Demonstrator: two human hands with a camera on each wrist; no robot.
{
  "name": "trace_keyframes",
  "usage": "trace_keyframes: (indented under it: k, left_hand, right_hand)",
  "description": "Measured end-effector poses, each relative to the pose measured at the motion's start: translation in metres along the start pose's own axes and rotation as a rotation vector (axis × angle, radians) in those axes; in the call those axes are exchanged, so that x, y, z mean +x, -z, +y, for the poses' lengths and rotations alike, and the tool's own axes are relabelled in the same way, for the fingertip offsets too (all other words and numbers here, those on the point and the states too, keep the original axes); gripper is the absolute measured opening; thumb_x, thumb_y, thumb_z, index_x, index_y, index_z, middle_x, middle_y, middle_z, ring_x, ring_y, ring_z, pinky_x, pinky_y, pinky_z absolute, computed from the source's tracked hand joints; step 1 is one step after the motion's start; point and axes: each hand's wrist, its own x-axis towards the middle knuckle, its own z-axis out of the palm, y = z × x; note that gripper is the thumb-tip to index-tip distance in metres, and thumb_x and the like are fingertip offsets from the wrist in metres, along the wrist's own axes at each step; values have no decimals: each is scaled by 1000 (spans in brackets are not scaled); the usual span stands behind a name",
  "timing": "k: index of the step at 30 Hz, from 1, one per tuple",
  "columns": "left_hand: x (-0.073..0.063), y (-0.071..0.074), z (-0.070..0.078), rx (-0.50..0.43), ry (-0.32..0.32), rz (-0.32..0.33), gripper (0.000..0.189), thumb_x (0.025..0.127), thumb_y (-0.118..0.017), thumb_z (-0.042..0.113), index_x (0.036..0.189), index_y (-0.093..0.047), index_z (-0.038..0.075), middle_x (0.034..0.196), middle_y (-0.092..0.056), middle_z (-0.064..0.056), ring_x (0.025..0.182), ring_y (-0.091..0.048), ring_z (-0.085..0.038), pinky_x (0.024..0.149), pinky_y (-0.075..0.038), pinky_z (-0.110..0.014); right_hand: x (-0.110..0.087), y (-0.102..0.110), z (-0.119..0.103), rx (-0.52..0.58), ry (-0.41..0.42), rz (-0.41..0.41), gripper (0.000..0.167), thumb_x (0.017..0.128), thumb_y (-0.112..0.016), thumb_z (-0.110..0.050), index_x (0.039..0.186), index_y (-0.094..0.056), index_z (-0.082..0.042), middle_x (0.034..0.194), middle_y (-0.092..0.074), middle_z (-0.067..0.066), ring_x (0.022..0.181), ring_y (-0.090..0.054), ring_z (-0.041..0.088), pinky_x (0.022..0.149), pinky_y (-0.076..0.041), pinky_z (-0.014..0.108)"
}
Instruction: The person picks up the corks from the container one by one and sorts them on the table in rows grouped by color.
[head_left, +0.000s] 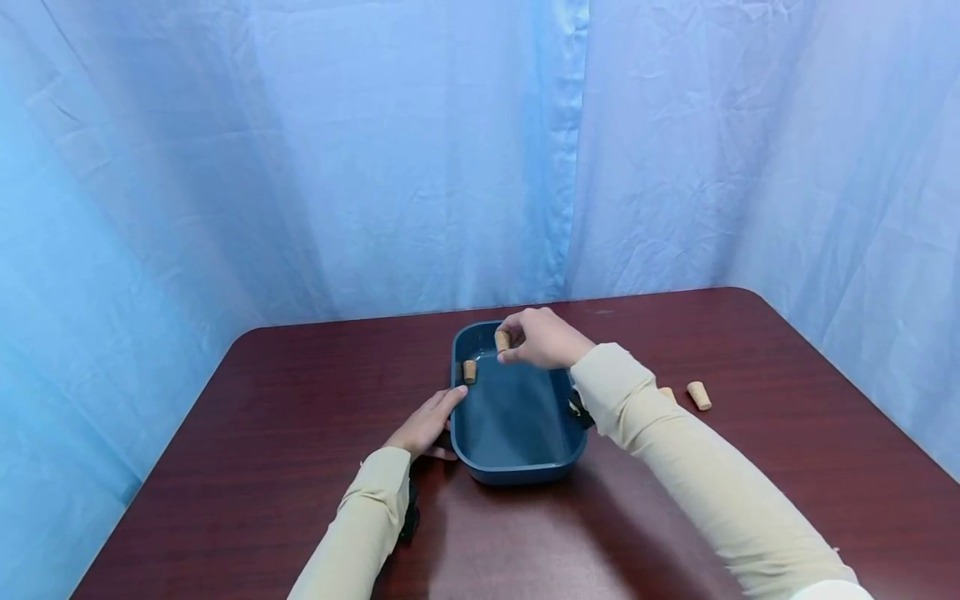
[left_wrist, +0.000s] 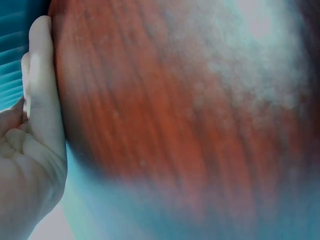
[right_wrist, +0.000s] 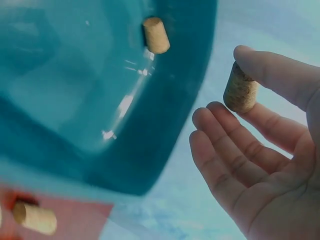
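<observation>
Over the far part of a dark blue rectangular tray (head_left: 517, 473), my right hand (head_left: 543, 337) pinches a cork (right_wrist: 241, 90) between thumb and index finger. The other fingers of that hand hang loosely bent in the right wrist view. Inside the tray, near its left wall, lies another cork (head_left: 469, 372). My left hand (head_left: 426, 425) rests against the tray's left side, one fingertip at the rim. Its fingers look fairly straight in the left wrist view, where little of the tray shows.
To the right of the tray a cork (head_left: 699, 396) lies on the dark red-brown table (head_left: 300, 467). Beside it, a second cork (head_left: 667, 392) is partly hidden by my right sleeve. Light blue curtains (head_left: 420, 167) hang behind and at both sides of the table.
</observation>
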Motion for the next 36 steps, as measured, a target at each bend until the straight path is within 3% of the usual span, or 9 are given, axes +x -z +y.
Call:
trace_keyframes:
  k: [14,27,36]
  left_hand:
    - [0,5,-2,-5,-12,-8,72,106,-42,55,157,-34,5,127,-49,-23,108,-52,-33,74,-63,-47]
    - [1,7,-5,-17,-34,-27,73,105,-42,54,157,-33,3,117,-56,-23,102,-61,-31,73,-63,-45]
    - [1,7,-6,-13,-29,-32,73,105,-42,54,157,-32,4,119,-56,-23,103,-61,-30,74,-63,-44]
  right_hand:
    - [-29,39,27,13,-23,35,43,97,-71,-18,137,-61,-5,127,-65,15,112,-62,30,92,-54,48]
    - [-52,56,68,-5,4,102,36,94,-75,-20,126,-67,-5,114,-70,12,105,-64,30,92,-52,50]
    - [-67,61,105,-44,-51,104,34,94,-75,-21,121,-66,-3,104,-68,11,96,-61,28,83,-50,46]
